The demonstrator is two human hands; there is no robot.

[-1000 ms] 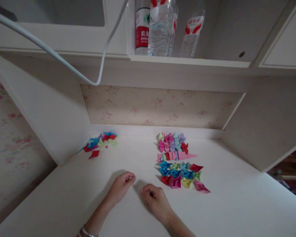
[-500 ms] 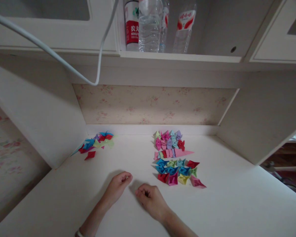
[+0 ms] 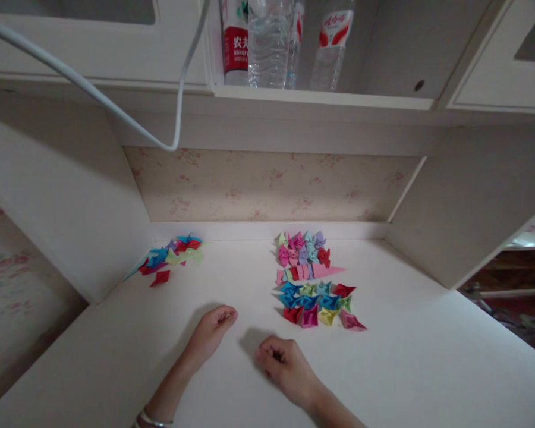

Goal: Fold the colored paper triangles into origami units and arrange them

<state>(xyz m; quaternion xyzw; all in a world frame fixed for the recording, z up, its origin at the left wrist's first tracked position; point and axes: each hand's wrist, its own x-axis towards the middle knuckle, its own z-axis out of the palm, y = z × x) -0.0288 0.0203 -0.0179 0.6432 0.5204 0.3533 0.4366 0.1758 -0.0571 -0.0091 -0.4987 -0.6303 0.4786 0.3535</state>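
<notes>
Far out beyond the left hand [image 3: 211, 333], toward its left, a loose heap of folded paper pieces [image 3: 172, 260] is lying against the side wall of the bench [image 3: 428, 368]. The heap is jumbled and overlapping, so it looks pushed aside rather than laid out. Above that hand a white cable [image 3: 93, 95] is hanging in a loop. The left hand itself is resting on the bench on its outer edge, fingers curling in until the tips are meeting the thumb. It is nearly closed and no paper is showing in it, though something very small could be hiding there. A bracelet [image 3: 154, 421] is circling its wrist.

Just to its right, apart from it, the right hand [image 3: 283, 365] is lying knuckles-up in a loose fist, touching only the bench; whether anything is tucked inside I cannot tell. Beyond this hand and slightly to its right, near but not touching, rows of folded paper pieces [image 3: 312, 279] are sitting in tidy bands — pink and purple farthest, a flat strip between, blue, green and red nearest — probably grouped by kind and kept within easy reach. High above both hands, water bottles [image 3: 267, 41] are standing on a shelf [image 3: 321, 98].
</notes>
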